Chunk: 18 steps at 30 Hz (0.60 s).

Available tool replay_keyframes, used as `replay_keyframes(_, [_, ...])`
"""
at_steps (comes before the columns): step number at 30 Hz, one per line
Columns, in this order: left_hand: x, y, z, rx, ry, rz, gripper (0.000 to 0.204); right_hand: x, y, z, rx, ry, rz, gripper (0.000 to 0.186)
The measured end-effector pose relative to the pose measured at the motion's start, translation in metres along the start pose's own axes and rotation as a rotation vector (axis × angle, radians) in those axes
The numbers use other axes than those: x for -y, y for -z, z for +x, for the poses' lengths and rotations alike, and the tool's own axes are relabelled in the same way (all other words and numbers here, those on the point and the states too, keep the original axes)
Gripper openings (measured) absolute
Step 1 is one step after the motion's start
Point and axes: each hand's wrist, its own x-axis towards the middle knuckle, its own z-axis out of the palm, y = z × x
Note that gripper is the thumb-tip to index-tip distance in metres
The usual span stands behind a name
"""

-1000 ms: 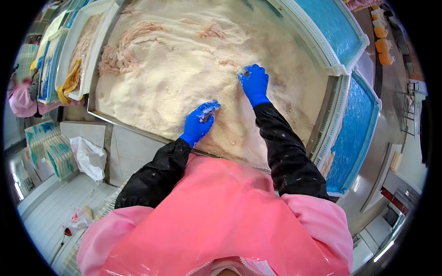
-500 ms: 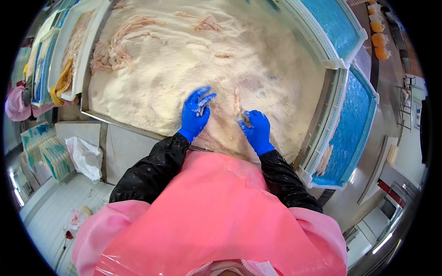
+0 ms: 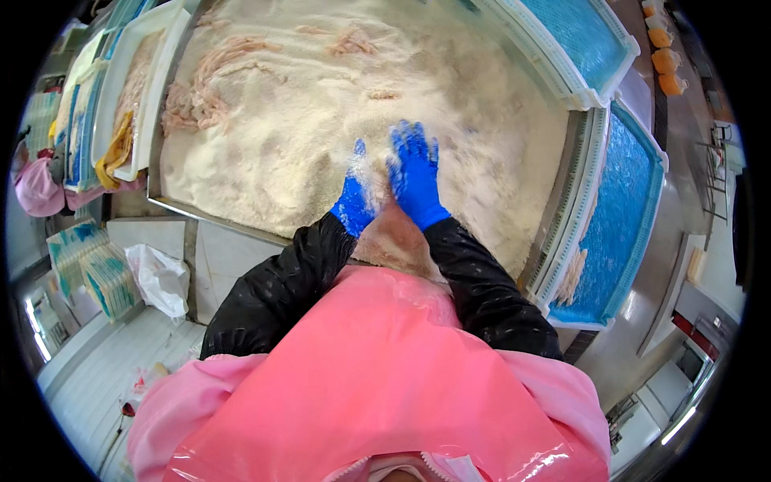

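My right hand (image 3: 416,173), in a blue glove, lies palm down with fingers spread on a bed of pale crumbs (image 3: 249,173). Close beside it is my gloved left hand (image 3: 353,205), turned on edge with fingers stretched forward and dusted with crumbs. Crumbs cover whatever lies between the two palms, if anything. Pale pink raw strips (image 3: 193,104) are heaped at the far left of the crumb bed. A smaller clump of strips (image 3: 353,42) sits at the far middle, and a crumb-coated piece (image 3: 384,95) lies beyond my hands.
A metal rim (image 3: 221,218) edges the crumb bed. Blue-lined white trays (image 3: 634,233) stand at the right, one with pale strips. At left are a white tub (image 3: 165,88) with a yellow cloth (image 3: 116,154), a white plastic bag (image 3: 158,281) and another person's pink sleeve (image 3: 38,189).
My right hand has gone from curled fingers to flat and spread, moving forward and left. The left hand has shifted right towards it. The upright pale strip between them no longer shows.
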Motion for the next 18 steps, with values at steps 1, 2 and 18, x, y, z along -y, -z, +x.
replay_keyframes(1, [0.007, -0.029, -0.005, -0.490, -0.186, 0.112, 0.066, -0.001, -0.005, 0.003, 0.046, 0.062, 0.128, 0.051])
replay_keyframes(2, [0.005, -0.030, -0.005, -0.528, -0.175, 0.117, 0.066, 0.001, -0.012, 0.006, 0.093, 0.126, 0.258, 0.051])
replay_keyframes(18, [-0.027, -0.045, -0.054, -0.579, -0.454, 1.234, 0.033, -0.048, 0.036, 0.094, 0.131, -0.483, 1.259, 0.026])
